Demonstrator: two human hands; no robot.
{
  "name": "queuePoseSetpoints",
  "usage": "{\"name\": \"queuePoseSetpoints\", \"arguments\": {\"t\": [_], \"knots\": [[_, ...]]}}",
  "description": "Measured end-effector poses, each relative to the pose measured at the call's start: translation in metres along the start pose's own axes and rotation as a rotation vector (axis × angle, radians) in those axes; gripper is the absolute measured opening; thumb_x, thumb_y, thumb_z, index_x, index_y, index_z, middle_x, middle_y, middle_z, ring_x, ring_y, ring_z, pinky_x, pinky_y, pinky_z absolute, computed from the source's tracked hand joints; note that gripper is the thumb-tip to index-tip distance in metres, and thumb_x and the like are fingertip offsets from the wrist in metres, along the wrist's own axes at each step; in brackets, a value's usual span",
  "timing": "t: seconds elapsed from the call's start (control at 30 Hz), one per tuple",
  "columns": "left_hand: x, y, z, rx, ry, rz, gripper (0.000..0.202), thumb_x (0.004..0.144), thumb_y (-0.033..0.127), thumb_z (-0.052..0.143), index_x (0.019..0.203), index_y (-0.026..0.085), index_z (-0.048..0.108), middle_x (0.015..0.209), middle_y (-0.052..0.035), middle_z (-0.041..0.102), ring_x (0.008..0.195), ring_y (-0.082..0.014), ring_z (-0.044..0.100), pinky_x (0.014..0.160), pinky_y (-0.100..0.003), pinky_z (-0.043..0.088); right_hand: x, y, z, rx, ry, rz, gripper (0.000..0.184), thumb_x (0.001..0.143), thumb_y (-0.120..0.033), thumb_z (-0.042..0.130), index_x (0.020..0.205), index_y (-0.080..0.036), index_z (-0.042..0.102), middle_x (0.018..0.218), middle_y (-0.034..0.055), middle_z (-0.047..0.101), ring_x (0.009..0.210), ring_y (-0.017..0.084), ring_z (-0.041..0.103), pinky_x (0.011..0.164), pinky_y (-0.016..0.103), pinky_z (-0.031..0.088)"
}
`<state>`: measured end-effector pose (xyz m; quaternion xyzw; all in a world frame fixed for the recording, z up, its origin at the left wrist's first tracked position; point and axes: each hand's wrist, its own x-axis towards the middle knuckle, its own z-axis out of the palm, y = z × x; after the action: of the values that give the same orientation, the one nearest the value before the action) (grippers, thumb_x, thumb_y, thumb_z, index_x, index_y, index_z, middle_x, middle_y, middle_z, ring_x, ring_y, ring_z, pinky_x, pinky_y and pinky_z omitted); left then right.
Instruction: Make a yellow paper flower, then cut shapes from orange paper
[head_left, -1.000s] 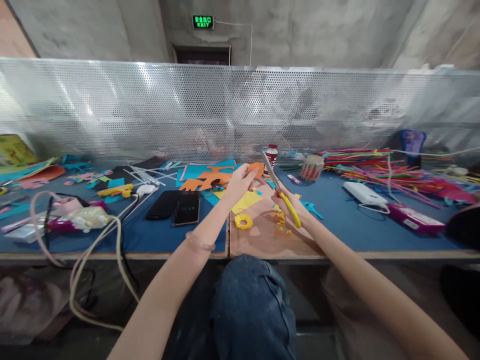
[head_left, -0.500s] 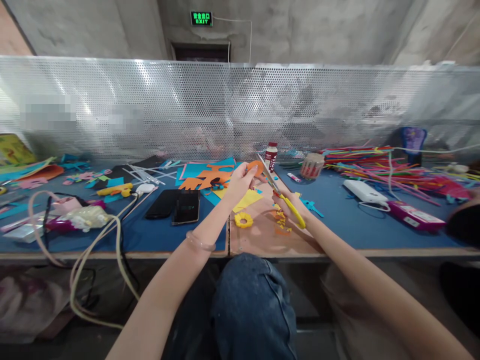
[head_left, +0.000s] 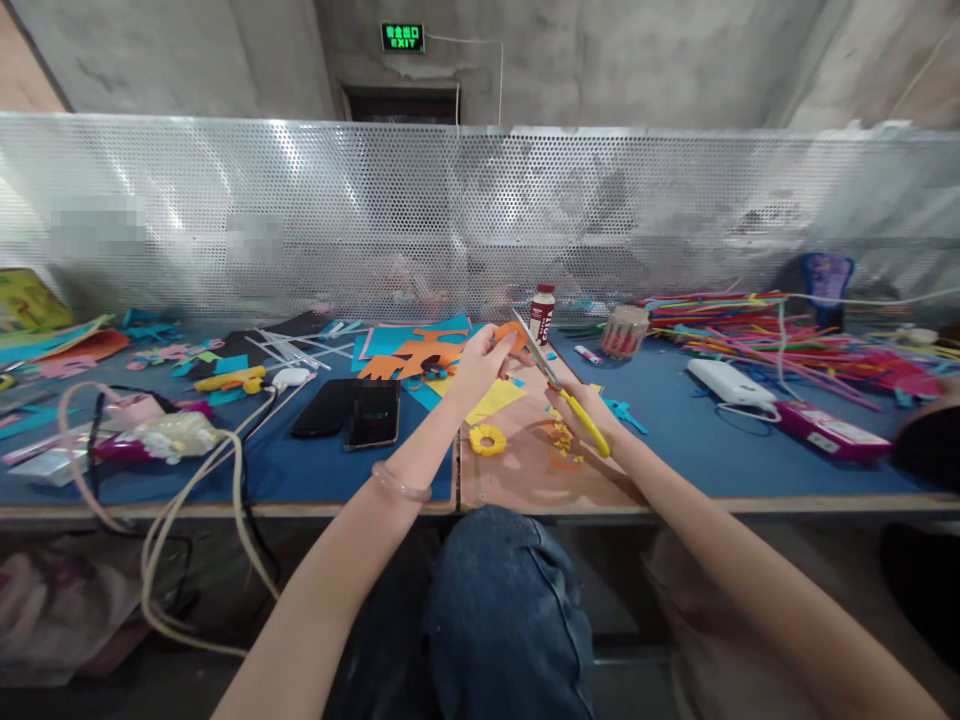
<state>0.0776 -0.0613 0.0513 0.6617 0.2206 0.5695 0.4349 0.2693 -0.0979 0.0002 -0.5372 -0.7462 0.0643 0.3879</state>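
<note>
Between the thumb and fingers of my left hand [head_left: 484,357] is an orange paper piece [head_left: 511,336], raised above the table. My right hand [head_left: 585,405] grips yellow-handled scissors [head_left: 577,415], whose blades point up and left, right beside the orange paper. Whether the blades touch the paper I cannot tell. Below my hands, a yellow paper ring [head_left: 487,440] with a notched edge lies on the brown board [head_left: 517,485]. Small yellow and orange scraps [head_left: 564,440] are scattered under the scissors. A yellow sheet [head_left: 496,400] lies behind the ring.
Two phones [head_left: 371,415] lie left of my arm, near looped cables [head_left: 238,470]. Cut orange paper [head_left: 420,355] and blue sheets are behind. A drink bottle [head_left: 541,312] stands at the back. Rightward are a clear cup [head_left: 624,332], a white power bank [head_left: 731,385] and coloured pipe cleaners [head_left: 742,330].
Almost nothing differs. The scissors and the orange paper have shifted very slightly, while both arms keep their place.
</note>
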Motion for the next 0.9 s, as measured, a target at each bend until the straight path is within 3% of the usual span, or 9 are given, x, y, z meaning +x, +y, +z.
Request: {"name": "queuePoseSetpoints", "arguments": {"t": [0.17,0.47,0.77,0.9], "knots": [[0.0010,0.0011,-0.0033,-0.052,-0.027,0.025,0.016,0.090,0.032,0.052,0.081,0.020,0.046,0.066,0.0003,0.064,0.040,-0.0038,0.040,0.039,-0.016,0.032,0.0006,0.0001,-0.0022,-0.026,-0.007,-0.013,0.036,0.085,-0.046,0.041,0.079,-0.016,0.060,0.057,-0.0007,0.047,0.055,0.016,0.046,0.053,0.028,0.035],[0.0012,0.0030,-0.0054,-0.057,0.004,0.032,0.019,0.088,0.033,0.056,0.078,0.019,0.047,0.059,0.0037,0.054,0.041,-0.0040,0.038,0.040,-0.018,0.029,0.0009,0.0001,-0.0033,-0.050,-0.010,-0.031,0.039,0.084,-0.048,0.040,0.077,-0.016,0.060,0.057,-0.0004,0.048,0.056,0.017,0.047,0.053,0.028,0.035],[0.0012,0.0039,-0.0053,-0.038,0.008,0.036,0.015,0.088,0.031,0.054,0.081,0.018,0.049,0.064,0.0003,0.062,0.042,-0.0043,0.039,0.040,-0.017,0.031,-0.0001,-0.0053,-0.0055,-0.030,0.010,-0.022,0.034,0.084,-0.045,0.041,0.070,-0.018,0.057,0.051,-0.0019,0.040,0.053,0.016,0.043,0.051,0.028,0.032],[0.0016,0.0038,-0.0049,-0.048,0.008,0.037,0.016,0.088,0.032,0.054,0.082,0.018,0.048,0.068,-0.0009,0.067,0.042,-0.0041,0.041,0.039,-0.017,0.029,-0.0004,-0.0043,-0.0033,0.012,0.011,0.006,0.032,0.084,-0.048,0.043,0.076,-0.019,0.055,0.056,-0.0016,0.045,0.053,0.016,0.046,0.051,0.028,0.035]]}}
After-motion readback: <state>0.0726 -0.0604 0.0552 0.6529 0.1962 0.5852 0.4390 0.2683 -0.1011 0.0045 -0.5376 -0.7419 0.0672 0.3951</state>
